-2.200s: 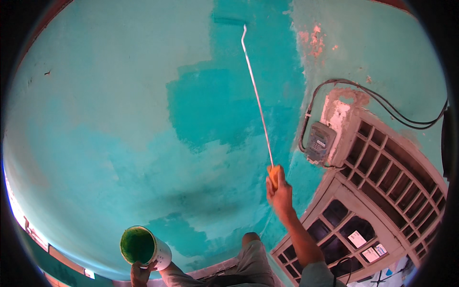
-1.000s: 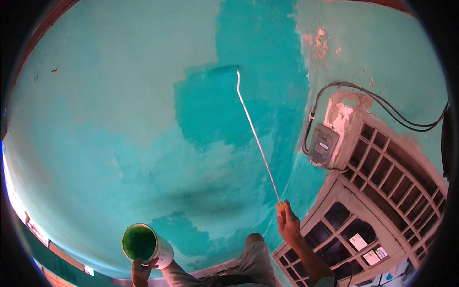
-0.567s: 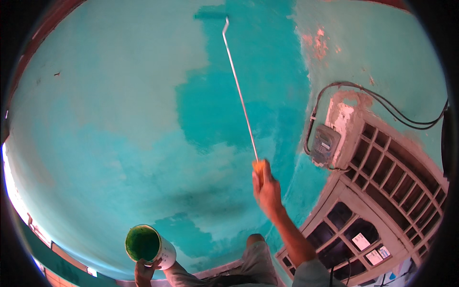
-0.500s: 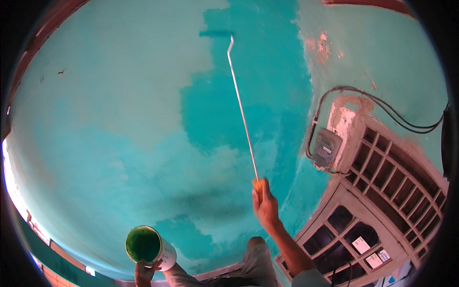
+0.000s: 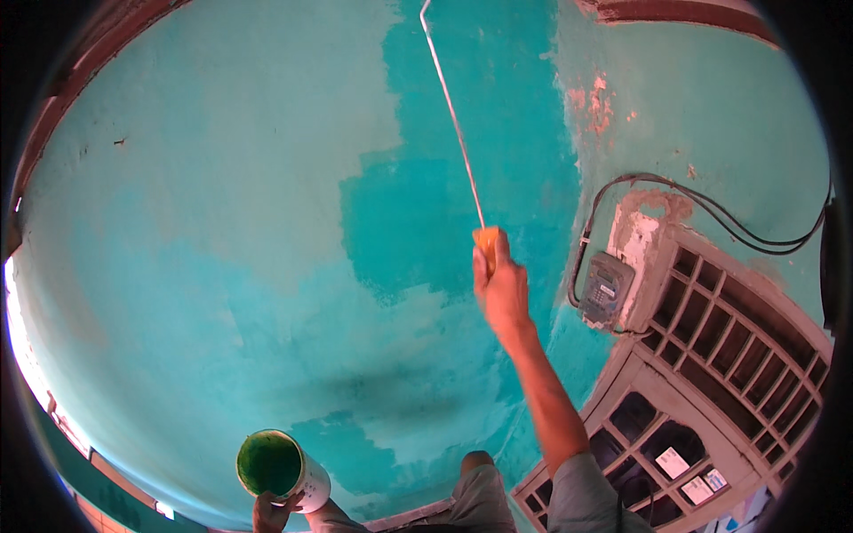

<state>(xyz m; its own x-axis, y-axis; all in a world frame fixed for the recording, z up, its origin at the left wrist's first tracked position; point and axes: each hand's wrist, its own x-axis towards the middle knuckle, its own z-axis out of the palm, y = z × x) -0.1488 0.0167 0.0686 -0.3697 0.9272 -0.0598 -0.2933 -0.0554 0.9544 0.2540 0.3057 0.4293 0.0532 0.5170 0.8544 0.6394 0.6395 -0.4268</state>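
Observation:
My right hand is closed around the orange handle of a paint roller. Its long thin metal rod points up the wall, and the roller head lies beyond the top of the picture. Low at the left, my left hand grips the rim of a white paint bucket, tilted so its green-coated inside shows. In front of me stands a wall of pale turquoise, with a darker, freshly coated patch around and above the roller's rod.
On the right a grey electricity meter hangs with black cables looping from it. Below it is a wooden door frame with a barred vent and glass panes. Bare peeled plaster shows at upper right.
My right hand has moved up the wall with the paint roller, and the roller head has left the picture at the top. The bucket stays nearly where it was.

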